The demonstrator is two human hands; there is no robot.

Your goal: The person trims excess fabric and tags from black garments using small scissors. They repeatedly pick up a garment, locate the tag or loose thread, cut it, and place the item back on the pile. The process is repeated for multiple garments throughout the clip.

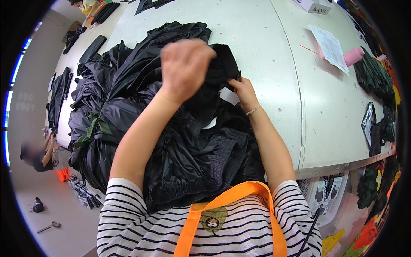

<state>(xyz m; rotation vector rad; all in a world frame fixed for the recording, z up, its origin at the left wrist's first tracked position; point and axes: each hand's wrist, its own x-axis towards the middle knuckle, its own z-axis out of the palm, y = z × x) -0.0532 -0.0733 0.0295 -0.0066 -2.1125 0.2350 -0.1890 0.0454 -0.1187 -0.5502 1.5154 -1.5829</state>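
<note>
Mid-frame, one black clothes pile (192,167) overlaps the white table's (265,47) near edge. The right hand (245,92) pinches it; the left hand (186,64), blurred, I can't tell. Tabletop opens rightward; upper right, one paper (327,48), one pink spool (353,56).

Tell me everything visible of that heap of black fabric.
The heap of black fabric looks thin, smooth and slightly shiny, crumpled in deep folds on the white table. Toward the person is a gathered, elastic-looking band; a green strip lies bunched on the heap's left side, and white tags show toward its right. The right hand pinches a piece near its right edge; the blurred left hand is over it, contact unclear.
</note>
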